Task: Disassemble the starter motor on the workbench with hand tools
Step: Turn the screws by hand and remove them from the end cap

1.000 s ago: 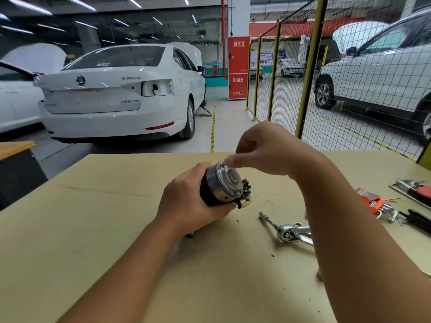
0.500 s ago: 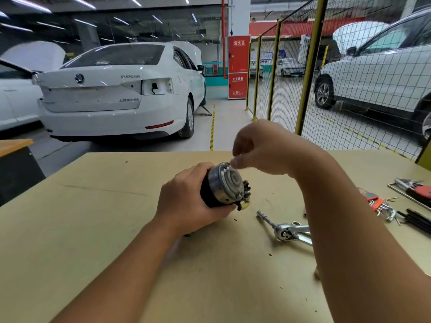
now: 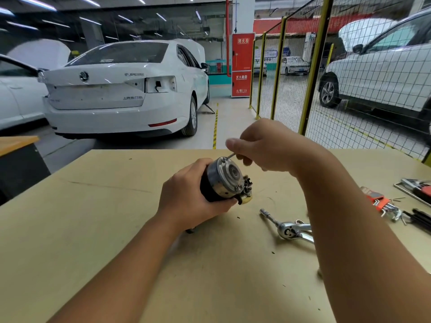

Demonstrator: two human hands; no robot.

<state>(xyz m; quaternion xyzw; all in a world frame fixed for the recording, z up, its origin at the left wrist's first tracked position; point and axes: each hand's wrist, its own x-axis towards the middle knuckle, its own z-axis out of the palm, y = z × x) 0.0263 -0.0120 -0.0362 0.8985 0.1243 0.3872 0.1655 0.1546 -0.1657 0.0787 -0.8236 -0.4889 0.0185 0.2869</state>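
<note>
Frame centre: left hand [image 3: 186,201] grips starter motor [image 3: 224,180]; right hand [image 3: 268,145], just above-right, pinches thin tool [image 3: 231,156] touching its end cap.

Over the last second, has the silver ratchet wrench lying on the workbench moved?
No. The silver ratchet wrench lies at the same spot and angle beside the orange hex key holder on the tan workbench.

Tan workbench [image 3: 93,229], ratchet wrench [image 3: 288,227] mid-right, orange hex key set [image 3: 382,203] – far right, tray edge [image 3: 410,194]
</note>
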